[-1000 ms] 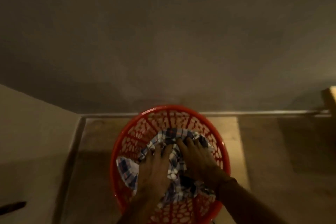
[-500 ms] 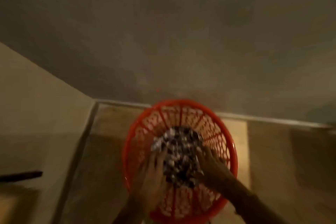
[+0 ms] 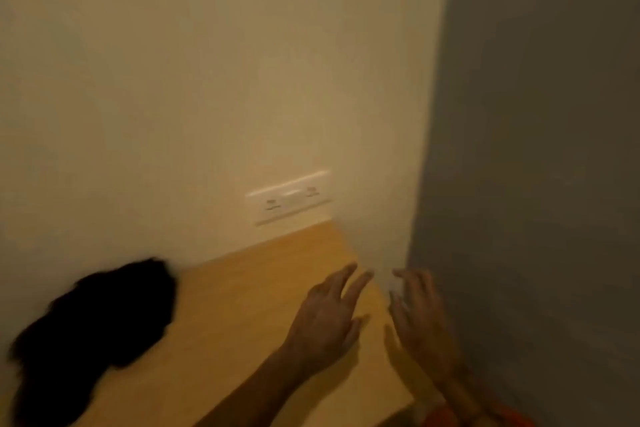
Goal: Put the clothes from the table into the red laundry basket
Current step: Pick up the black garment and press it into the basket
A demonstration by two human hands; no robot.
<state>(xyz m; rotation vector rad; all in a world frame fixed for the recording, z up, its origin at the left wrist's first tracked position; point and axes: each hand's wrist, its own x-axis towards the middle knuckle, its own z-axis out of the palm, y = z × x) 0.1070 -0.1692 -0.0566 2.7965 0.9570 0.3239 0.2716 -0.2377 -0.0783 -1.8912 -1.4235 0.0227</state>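
Observation:
A black garment [image 3: 93,326] lies bunched on the wooden table [image 3: 242,322] at the left, against the wall. My left hand [image 3: 329,315] hovers over the table's right end, fingers spread and holding nothing. My right hand [image 3: 419,319] is raised just past the table's right edge, also spread and bare. Only a sliver of the red laundry basket's rim [image 3: 446,416] shows at the bottom edge, below my right wrist. The checked cloth is out of view. The whole view is blurred by motion.
A cream wall stands behind the table, with a white double socket plate [image 3: 289,197] just above the tabletop. A grey wall [image 3: 536,184] closes off the right side, close to my right hand.
Both hands have left the checked cloth in the basket and risen over the table. My view has swung up and left from the basket to the table and wall.

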